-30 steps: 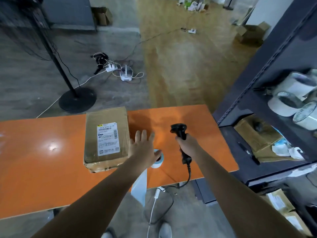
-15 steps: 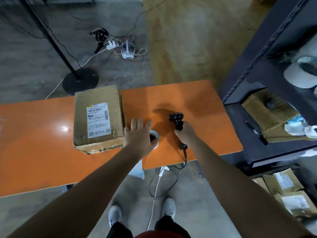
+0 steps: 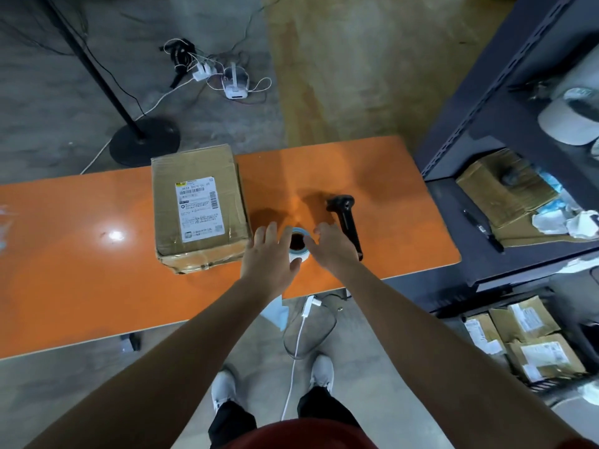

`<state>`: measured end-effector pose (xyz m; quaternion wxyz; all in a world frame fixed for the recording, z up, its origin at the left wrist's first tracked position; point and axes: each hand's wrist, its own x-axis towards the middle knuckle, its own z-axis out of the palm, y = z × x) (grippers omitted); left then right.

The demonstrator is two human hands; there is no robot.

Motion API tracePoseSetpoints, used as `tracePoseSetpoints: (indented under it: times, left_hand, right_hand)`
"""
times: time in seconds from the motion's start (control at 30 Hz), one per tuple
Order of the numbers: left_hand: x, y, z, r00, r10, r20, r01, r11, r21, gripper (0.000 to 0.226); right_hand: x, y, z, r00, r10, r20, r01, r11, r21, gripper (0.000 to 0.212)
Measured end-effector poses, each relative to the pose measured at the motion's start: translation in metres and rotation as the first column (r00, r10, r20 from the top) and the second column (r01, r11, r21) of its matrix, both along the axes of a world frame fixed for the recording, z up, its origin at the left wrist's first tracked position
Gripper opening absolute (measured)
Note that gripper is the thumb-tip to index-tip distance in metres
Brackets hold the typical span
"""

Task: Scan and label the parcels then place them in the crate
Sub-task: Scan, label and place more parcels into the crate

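Parcel (image 3: 199,209) lies flat on the table (image 3: 81,270), printed sheet up, just left of the hands. Left hand (image 3: 269,254) is at the label roll (image 3: 297,244), fingers straight and slightly spread; contact cannot be confirmed. Right hand (image 3: 334,246) sits at the roll's other side, fingers loosely curled, holding nothing. Scanner (image 3: 346,218) lies just beside it.

Recommendation: steady the roll with the left hand and peel one label cleanly with the right. No crate in view.

Left grip (image 3: 269,254) flat, stretched forward; right grip (image 3: 334,249) beside it, loosely curled.
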<state>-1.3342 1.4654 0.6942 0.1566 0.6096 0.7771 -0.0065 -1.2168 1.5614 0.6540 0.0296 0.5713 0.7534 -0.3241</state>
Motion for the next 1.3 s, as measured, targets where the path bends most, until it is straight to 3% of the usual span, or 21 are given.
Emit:
tracePoseSetpoints:
  times: [0.13,0.23,0.33,0.5,0.57,0.67,0.73,0.8,0.97,1.1,1.2,1.3]
  left_hand:
    - [-0.005,-0.009,0.001,0.997,0.029,0.07,-0.03,0.999,0.013,0.063]
    - [-0.01,-0.016,0.005,0.997,0.023,0.079,-0.023,1.0,0.007,0.061]
    - [-0.016,-0.018,0.012,0.994,0.04,0.098,-0.044,0.998,0.038,0.058]
    - [-0.031,-0.01,0.03,0.956,0.116,0.269,-0.16,0.976,0.15,0.053]
    - [-0.036,-0.004,0.04,0.864,0.229,0.45,-0.311,0.943,0.119,0.044]
    - [-0.041,0.007,0.06,0.557,0.409,0.723,-0.564,0.825,-0.032,0.017]
    - [-0.044,0.012,0.067,0.377,0.451,0.809,-0.619,0.773,-0.142,0.02]
    - [-0.047,0.014,0.071,0.286,0.438,0.852,-0.625,0.759,-0.181,0.021]
    - [-0.052,0.011,0.078,0.251,0.385,0.888,-0.573,0.798,-0.184,0.029]
    - [-0.053,0.008,0.083,0.197,0.307,0.931,-0.583,0.8,-0.14,0.02]
    - [-0.058,0.008,0.085,0.183,0.272,0.945,-0.604,0.79,-0.111,0.018]
    - [-0.065,0.01,0.083,0.192,0.277,0.942,-0.612,0.784,-0.105,0.02]
  right_hand:
    - [-0.017,-0.004,-0.01,0.997,-0.079,0.003,0.079,0.993,-0.092,0.043]
    - [-0.025,0.0,-0.007,0.992,-0.125,-0.019,0.121,0.984,-0.133,0.023]
    - [-0.026,0.005,0.006,0.991,-0.107,-0.081,0.102,0.992,-0.07,0.007]
    - [-0.021,0.007,0.036,0.962,-0.062,-0.266,0.075,0.996,0.041,0.027]
    - [-0.019,0.007,0.05,0.936,-0.055,-0.347,0.077,0.996,0.05,0.03]
    - [-0.018,0.006,0.071,0.909,0.008,-0.417,0.036,0.995,0.098,0.028]
    - [-0.019,0.005,0.082,0.901,0.044,-0.431,0.01,0.993,0.121,0.028]
    - [-0.021,0.004,0.09,0.889,0.053,-0.455,0.01,0.991,0.134,0.028]
    - [-0.026,0.002,0.105,0.879,0.091,-0.467,-0.027,0.989,0.143,0.03]
    - [-0.033,0.002,0.114,0.884,0.108,-0.455,-0.044,0.988,0.15,0.035]
    - [-0.036,0.004,0.116,0.888,0.02,-0.459,0.041,0.992,0.122,0.04]
    - [-0.041,0.004,0.119,0.83,-0.14,-0.54,0.151,0.988,-0.025,0.028]
